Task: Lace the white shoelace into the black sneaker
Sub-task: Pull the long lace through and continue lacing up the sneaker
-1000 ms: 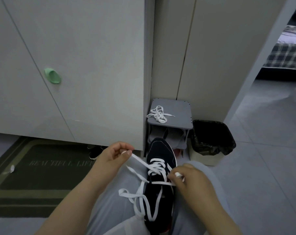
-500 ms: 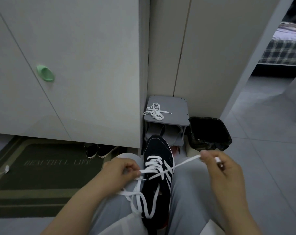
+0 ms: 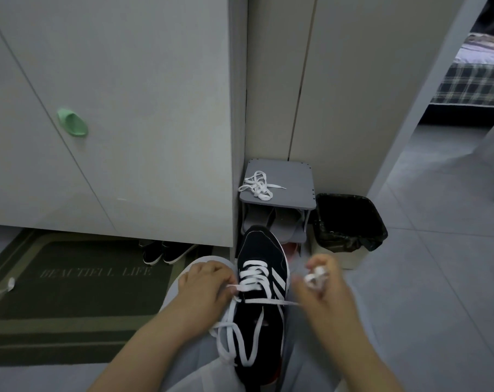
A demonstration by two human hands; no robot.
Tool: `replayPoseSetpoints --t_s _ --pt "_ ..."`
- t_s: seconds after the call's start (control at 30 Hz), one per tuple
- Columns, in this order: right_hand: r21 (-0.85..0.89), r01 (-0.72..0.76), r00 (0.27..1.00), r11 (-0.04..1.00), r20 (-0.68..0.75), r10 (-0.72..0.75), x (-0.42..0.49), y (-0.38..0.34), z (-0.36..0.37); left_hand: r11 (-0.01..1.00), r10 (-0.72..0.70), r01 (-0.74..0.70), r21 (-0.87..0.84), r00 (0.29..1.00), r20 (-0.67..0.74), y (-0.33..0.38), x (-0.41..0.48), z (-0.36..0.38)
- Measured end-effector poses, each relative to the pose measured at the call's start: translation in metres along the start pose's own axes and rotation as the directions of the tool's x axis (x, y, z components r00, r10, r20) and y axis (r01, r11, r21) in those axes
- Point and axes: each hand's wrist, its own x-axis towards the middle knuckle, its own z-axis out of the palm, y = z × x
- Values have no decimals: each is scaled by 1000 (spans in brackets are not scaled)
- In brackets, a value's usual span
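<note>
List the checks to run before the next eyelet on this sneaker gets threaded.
1. Black sneaker sole down, toe pointing away: ok.
2. Left hand pinches the white shoelace at the left eyelets: ok.
3. Right hand has a grip on the other end: ok, though blurred.
4. Lace tip exposed for threading: cannot tell, blurred.
5. Slack loops near the heel untangled: cannot tell.
6. Laced rows near the toe lie flat: ok.
</note>
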Motion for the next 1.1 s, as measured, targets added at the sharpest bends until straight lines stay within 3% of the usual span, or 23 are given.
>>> replayPoseSetpoints --t_s 0.07,0.1,0.17,0.43,0.6,0.67,0.8,0.9,1.1 --pt "-434 111 981 894 189 -30 -3 13 14 1000 8 -8 8 1000 -16 2 3 0" --pt "-555 184 970 812 237 -58 -5 18 20 1000 12 -12 17 999 -36 2 4 0" --pt "-593 214 970 776 223 -97 -2 20 20 999 37 -36 18 996 -87 2 4 -2" --pt "-301 153 984 941 139 -116 3 29 13 983 129 -158 -89 953 -274 5 -21 15" --pt "-49 48 989 998 -137 -54 1 22 1 992 119 -124 -21 979 -164 3 -35 22" --pt "45 3 984 999 -177 5 -1 22 -3 993 113 -115 -5 981 -157 -1 -38 20" --pt "129 -76 978 989 -182 99 0 22 -11 973 200 -184 138 973 -112 -13 -39 20" --pt "134 -103 976 986 -176 126 0 21 -21 951 264 -229 210 951 -163 -19 -38 20" --pt "103 -101 994 989 -26 104 -5 22 -35 936 340 -326 134 936 -96 -29 -32 23"
